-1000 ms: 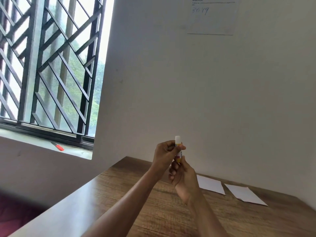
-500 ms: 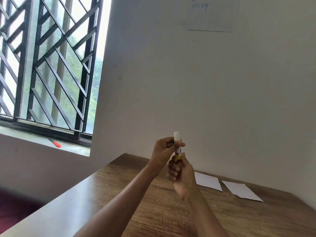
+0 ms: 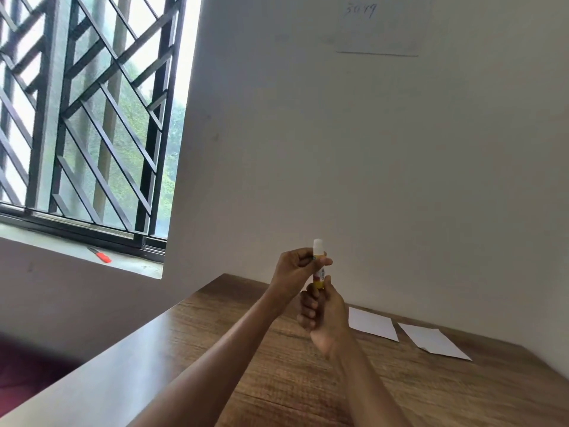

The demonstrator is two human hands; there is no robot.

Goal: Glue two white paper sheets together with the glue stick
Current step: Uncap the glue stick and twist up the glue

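Observation:
A small yellow glue stick with a white top stands upright in the air above the wooden table. My left hand pinches its upper part just under the white tip. My right hand grips its lower end from below. Two white paper sheets lie flat near the wall at the table's far side: one sheet just right of my hands, the other sheet further right. They lie side by side with a narrow gap between them.
A white wall rises right behind the table, with a paper note stuck high on it. At the left is a barred window; a red object lies on its sill.
Both hands stay on the glue stick in the same hold. The view has tilted slightly, so the hands and sheets sit a little higher in the frame.

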